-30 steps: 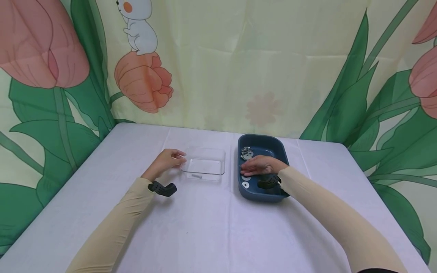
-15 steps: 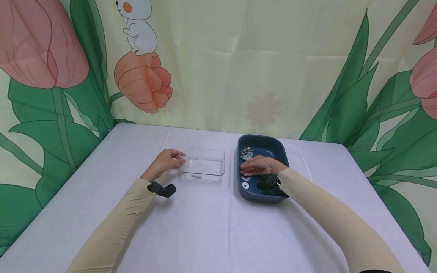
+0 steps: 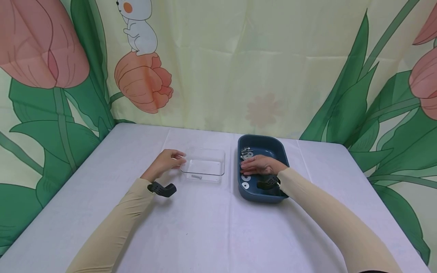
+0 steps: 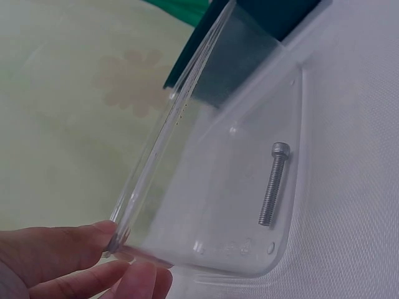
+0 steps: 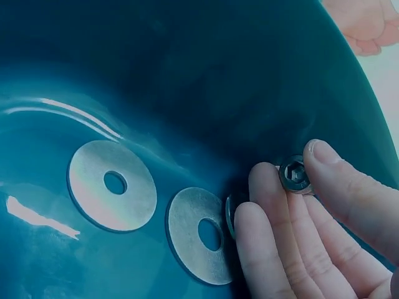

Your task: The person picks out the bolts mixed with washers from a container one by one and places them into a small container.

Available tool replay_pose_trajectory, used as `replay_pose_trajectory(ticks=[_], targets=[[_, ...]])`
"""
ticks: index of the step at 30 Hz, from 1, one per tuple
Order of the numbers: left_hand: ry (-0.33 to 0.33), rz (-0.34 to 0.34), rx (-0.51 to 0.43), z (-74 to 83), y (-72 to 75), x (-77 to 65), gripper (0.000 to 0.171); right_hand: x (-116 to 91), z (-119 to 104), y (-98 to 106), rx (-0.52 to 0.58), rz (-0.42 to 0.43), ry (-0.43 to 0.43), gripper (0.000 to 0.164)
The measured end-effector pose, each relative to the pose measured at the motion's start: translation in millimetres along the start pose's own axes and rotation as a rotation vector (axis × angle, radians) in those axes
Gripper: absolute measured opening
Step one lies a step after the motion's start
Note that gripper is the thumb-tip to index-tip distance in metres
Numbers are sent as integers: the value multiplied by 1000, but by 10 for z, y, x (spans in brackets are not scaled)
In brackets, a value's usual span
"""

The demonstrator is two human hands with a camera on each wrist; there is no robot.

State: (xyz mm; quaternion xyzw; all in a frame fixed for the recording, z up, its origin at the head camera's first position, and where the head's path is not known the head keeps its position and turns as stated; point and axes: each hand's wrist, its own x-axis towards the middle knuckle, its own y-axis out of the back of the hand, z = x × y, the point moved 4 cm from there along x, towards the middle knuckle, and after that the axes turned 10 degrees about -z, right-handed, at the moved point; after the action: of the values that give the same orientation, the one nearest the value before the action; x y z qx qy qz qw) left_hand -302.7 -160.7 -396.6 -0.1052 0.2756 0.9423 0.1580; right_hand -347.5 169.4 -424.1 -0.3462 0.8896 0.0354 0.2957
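My left hand [image 3: 165, 163] pinches the left rim of a clear plastic box [image 4: 212, 168] between thumb and fingers. A single socket-head bolt [image 4: 273, 184] lies on that box's bottom. Inside the dark blue tray [image 3: 263, 141], my right hand [image 3: 261, 165] pinches another socket-head bolt [image 5: 295, 173] between thumb and fingers; its hex recess faces the right wrist camera and its shank is hidden by the fingers. Two large flat washers, one in full view [image 5: 112, 187] and one nearer the fingers [image 5: 198, 237], lie beside this hand. A further washer edge is partly covered by the fingertips.
More bolts [image 3: 246, 150] and washers sit at the tray's far left, beyond the right hand. A white cloth [image 3: 191, 227] covers the table, with the box left of the tray. A printed floral curtain [image 3: 218, 76] hangs behind.
Both hands stay almost in place, the left at the box rim and the right inside the tray. Only slight shifts of the right fingers show.
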Motion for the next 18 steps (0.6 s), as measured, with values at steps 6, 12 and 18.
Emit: replay_pose_trajectory(ticks=[6, 12, 18], targets=[[0, -2, 1, 5, 2, -3, 40, -13, -34, 6, -116, 75, 44, 29], [-10, -5, -2, 14, 4, -11, 40, -31, -80, 18, -220, 130, 115, 37], [-17, -7, -4, 20, 9, -28, 40, -67, -152, 38, -272, 187, 186, 39]])
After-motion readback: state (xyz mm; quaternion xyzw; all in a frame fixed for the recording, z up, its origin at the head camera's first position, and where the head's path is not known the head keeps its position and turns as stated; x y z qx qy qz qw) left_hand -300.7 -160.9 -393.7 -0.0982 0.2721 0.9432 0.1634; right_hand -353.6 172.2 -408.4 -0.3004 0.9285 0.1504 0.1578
